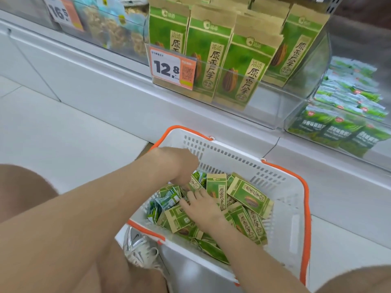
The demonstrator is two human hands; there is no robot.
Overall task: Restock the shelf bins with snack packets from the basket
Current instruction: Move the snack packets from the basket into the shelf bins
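In the white, orange-rimmed plastic basket (292, 208), lower centre, your left hand (179, 166) digs among green paper snack packets (247, 193), its fingers hidden so the grip is unclear. Your right hand (203, 208) presses flat-fingered, likely steadying them.

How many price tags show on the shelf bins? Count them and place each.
2. The 12.8 tag hangs on the seed-packet bin; the 16.5 tag is on the upper-left bin. Others may be hidden.
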